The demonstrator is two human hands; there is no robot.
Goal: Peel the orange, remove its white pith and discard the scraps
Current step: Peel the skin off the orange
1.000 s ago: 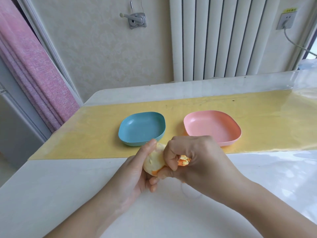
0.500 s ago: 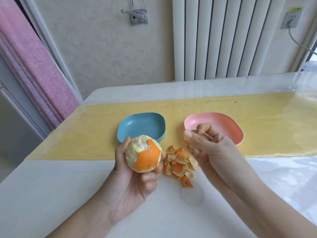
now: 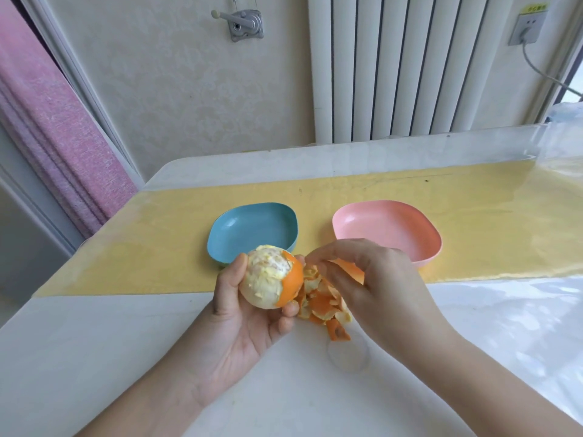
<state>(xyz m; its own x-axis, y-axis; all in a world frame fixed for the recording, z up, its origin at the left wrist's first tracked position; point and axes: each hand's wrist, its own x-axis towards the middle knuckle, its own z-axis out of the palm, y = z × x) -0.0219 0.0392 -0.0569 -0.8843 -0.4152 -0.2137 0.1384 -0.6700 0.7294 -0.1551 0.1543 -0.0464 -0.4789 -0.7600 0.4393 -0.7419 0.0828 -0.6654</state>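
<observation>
Head view. Shows a white table (image 3: 94, 357) with a yellow mat (image 3: 157, 241) across it, and on the mat a blue dish (image 3: 249, 231). Right of the blue dish, apart from it, stands a pink dish (image 3: 388, 228). Far beyond the blue dish runs the table's back edge, close under a white radiator (image 3: 394, 67). Well to the left of the blue dish falls the table's slanting left edge, with a pink curtain (image 3: 47, 121) past it. Nearer than the blue dish lies broad bare white tabletop, open on the outer side of each forearm. Just in front of the blue dish's near rim, cradles the orange (image 3: 271, 279) in the left hand (image 3: 249, 326). Thumb up its left side, fingers curled under and round its right, firmly gripping. Mostly stripped to pale pith, with a band of rind left on its right side. Front-right of the blue dish lies a peel pile (image 3: 325, 307) on the tabletop, just beside the left fingertips. Above that pile arches the right hand (image 3: 378, 288), fingers bent, forefinger tip reaching the orange's rind edge. Under those fingers shows a rind strip (image 3: 351, 269). Pinched or only lying beneath, cannot tell.
</observation>
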